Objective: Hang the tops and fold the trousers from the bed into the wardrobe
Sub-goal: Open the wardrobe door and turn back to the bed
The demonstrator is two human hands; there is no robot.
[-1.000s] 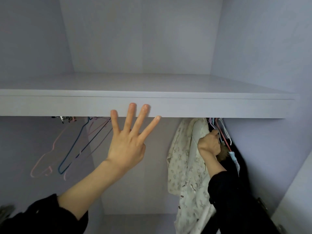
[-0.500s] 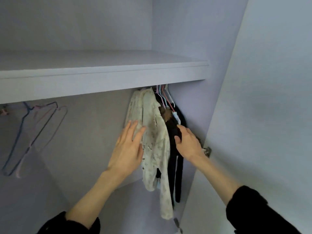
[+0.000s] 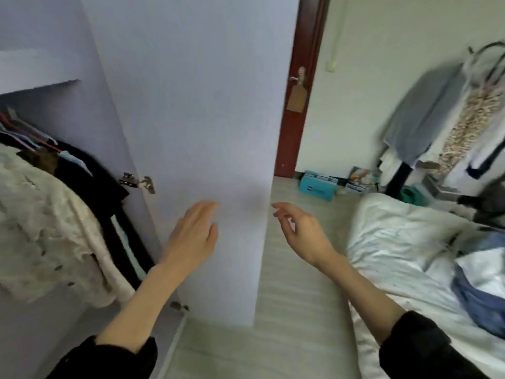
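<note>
Two empty hands, raised between wardrobe and bed.

Left hand [image 3: 195, 232] flat, fingers straight, in front of the open wardrobe door [image 3: 196, 119]; right hand [image 3: 299, 232] relaxed, fingers loosely spread, over the floor [image 3: 295, 310], gripping nothing. Cream top [image 3: 46, 228] and dark garments [image 3: 93, 179] on hangers inside the wardrobe at left. Blue clothing [image 3: 481, 299] heaped on the bed [image 3: 396, 236] at right.

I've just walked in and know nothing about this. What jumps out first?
Two bare hands, the left hand and right hand, reach out empty in front of the open lilac wardrobe door. Left of it hangs a cream floral top beside dark clothes; at right, a blue garment lies on the rumpled bed.
</note>
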